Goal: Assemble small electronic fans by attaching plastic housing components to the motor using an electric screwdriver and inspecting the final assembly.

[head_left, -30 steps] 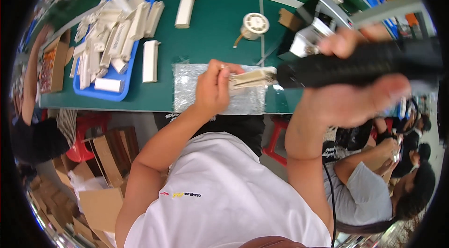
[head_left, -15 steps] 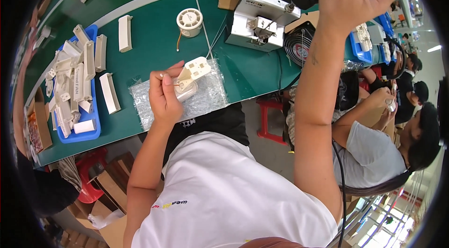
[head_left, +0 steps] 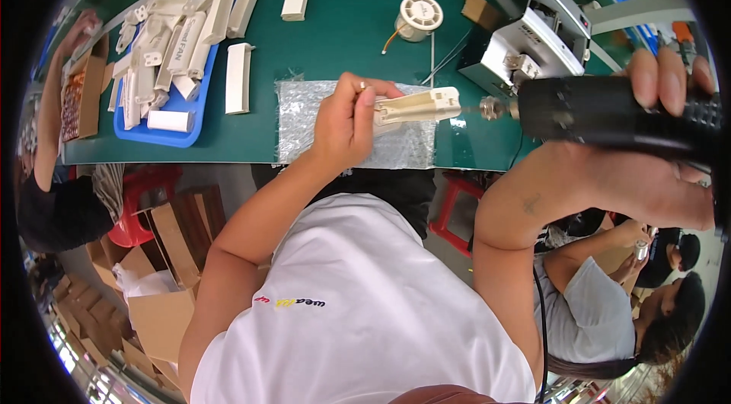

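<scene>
My left hand (head_left: 343, 126) is closed around a cream plastic fan housing (head_left: 419, 107), held above a sheet of bubble wrap (head_left: 301, 134). A small pale piece, too small to name, shows at its fingertips. On the right, my right hand (head_left: 632, 179) wraps round a black electric screwdriver (head_left: 590, 111). The screwdriver lies nearly level, its metal nose and thin bit pointing left at the housing's end. Whether the bit touches the housing I cannot tell.
A blue tray (head_left: 199, 118) of cream housings stands at the left, with two loose housing pieces (head_left: 238, 76) beside it. A round white fan motor (head_left: 419, 17) with wires and a silver screw-feeding machine (head_left: 525, 35) stand farther back. Co-workers (head_left: 586, 305) sit at right.
My right hand has brought the screwdriver down from the machine to the housing's end. The housing in my left hand has turned to lie more level. The whole view has shifted.
</scene>
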The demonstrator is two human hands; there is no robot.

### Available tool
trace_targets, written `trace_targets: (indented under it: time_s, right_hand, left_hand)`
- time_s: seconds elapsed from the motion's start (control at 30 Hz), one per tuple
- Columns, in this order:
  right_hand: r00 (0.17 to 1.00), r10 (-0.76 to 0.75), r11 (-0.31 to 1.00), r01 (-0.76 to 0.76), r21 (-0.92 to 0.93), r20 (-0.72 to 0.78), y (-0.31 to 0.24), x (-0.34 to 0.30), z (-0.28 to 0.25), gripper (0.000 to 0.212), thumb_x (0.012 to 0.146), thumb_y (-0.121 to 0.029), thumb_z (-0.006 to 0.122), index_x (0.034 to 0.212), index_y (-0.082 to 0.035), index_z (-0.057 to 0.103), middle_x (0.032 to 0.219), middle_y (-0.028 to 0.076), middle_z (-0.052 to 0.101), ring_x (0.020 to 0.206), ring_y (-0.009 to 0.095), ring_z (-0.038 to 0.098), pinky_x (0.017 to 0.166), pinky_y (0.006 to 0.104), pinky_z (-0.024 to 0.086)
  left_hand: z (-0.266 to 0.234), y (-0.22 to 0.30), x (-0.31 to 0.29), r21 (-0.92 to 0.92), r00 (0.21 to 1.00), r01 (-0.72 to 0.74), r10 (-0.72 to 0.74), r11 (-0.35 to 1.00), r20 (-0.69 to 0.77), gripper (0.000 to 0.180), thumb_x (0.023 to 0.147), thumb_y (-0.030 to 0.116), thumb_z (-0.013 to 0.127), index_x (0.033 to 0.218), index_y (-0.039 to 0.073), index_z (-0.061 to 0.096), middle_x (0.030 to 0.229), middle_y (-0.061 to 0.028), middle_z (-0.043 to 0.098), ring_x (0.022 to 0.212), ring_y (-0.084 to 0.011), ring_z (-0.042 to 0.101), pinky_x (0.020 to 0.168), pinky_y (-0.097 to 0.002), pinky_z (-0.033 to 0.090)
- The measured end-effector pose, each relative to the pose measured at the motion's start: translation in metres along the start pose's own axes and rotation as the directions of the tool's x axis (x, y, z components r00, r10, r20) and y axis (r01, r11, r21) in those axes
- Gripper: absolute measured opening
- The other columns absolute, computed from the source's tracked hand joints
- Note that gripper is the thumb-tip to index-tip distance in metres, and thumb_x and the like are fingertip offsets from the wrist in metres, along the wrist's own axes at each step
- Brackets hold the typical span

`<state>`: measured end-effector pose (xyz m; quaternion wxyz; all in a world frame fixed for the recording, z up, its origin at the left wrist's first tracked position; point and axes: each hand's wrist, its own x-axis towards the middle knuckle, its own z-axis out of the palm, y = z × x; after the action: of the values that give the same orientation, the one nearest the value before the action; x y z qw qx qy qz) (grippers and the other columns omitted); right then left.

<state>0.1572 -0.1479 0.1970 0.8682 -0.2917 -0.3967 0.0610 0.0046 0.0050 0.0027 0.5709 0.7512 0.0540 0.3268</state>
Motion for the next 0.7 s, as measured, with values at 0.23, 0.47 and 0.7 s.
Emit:
trace_targets:
  time_s: [0.23, 0.47, 0.7]
  right_hand:
    - [0.999, 0.010, 1.000, -0.009, -0.022, 0.042, 0.032, -0.014, 0.035, 0.068, 0.087, -0.054, 0.063, 0.123, 0.001, 0.045, 0.111, 0.017, 0.049, 0.075, 0.021, 0.050, 0.062, 0.0316, 0.043]
    - [0.997, 0.014, 0.998, -0.009, -0.068, 0.077, 0.030, -0.015, 0.031, 0.069, 0.087, -0.056, 0.064, 0.123, 0.001, 0.045, 0.110, 0.017, 0.048, 0.075, 0.021, 0.050, 0.062, 0.0317, 0.043]
    - [0.995, -0.006, 0.992, 0.018, -0.123, 0.096, 0.025, -0.024, 0.035, 0.070, 0.087, -0.058, 0.064, 0.122, 0.001, 0.045, 0.109, 0.016, 0.048, 0.075, 0.020, 0.050, 0.062, 0.0317, 0.043]
  left_hand:
    - [-0.002, -0.003, -0.001, -0.014, 1.000, -0.008, 0.008, 1.000, 0.010, 0.011, 0.102, 0.009, 0.043, 0.093, 0.002, 0.043, 0.094, -0.0114, 0.073, 0.058, -0.0171, 0.062, 0.056, -0.0298, 0.051]
    - [-0.002, -0.001, 0.000, -0.045, 1.000, 0.003, -0.003, 0.999, -0.014, 0.012, 0.101, 0.009, 0.046, 0.093, 0.002, 0.049, 0.088, -0.0083, 0.073, 0.055, -0.0180, 0.060, 0.054, -0.0301, 0.049]
    - [0.000, -0.005, -0.001, -0.067, 0.999, -0.011, 0.007, 0.998, -0.048, 0.013, 0.101, 0.010, 0.046, 0.093, 0.002, 0.051, 0.086, -0.0067, 0.072, 0.055, -0.0177, 0.060, 0.053, -0.0304, 0.048]
